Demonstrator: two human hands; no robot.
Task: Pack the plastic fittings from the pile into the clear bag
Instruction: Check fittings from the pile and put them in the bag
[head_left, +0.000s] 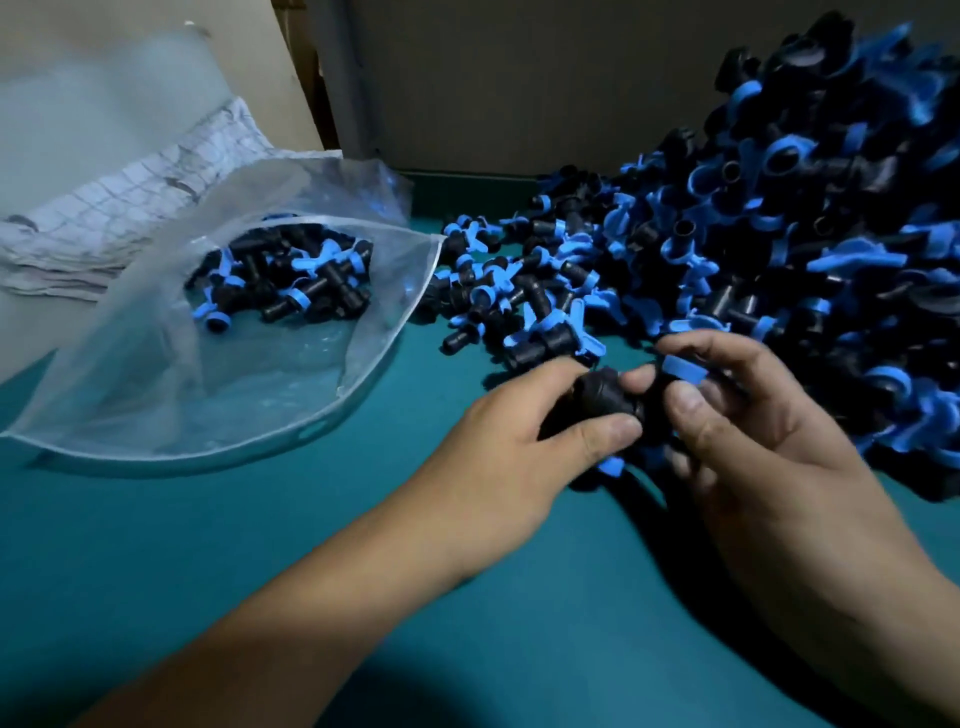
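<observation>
Teal tabletop (208, 545) against beige wall; both hands, left hand (511, 441) and right hand (748, 441), seemingly grip fittings (618, 400).

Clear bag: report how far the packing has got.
Done: a small batch of black-and-blue fittings already lies inside the clear bag, whose mouth gapes open on the green table. In hand: the left hand and right hand together hold fittings at the pile's near edge. Left: nearly everything, since the pile is far larger than what the bag holds.
</observation>
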